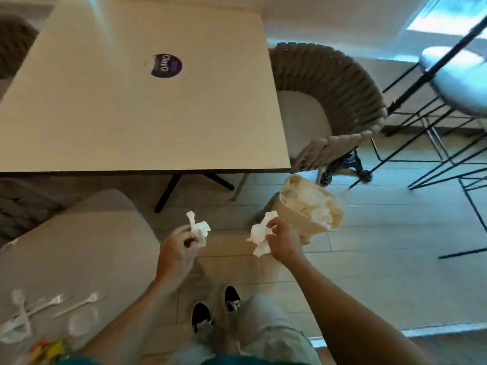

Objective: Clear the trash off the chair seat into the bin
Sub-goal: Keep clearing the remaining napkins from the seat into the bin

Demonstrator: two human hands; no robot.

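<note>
From the head camera I see my left hand (179,248) pinching a crumpled white napkin (199,227) just right of the chair seat (87,248). My right hand (283,242) grips a second crumpled napkin (259,238) farther right of the seat, beside the bin (311,206), which sits on the floor with white paper inside. On the seat's near end lie blurred plastic cutlery (39,309) and a colourful wrapper (48,350), cut off by the frame edge.
</note>
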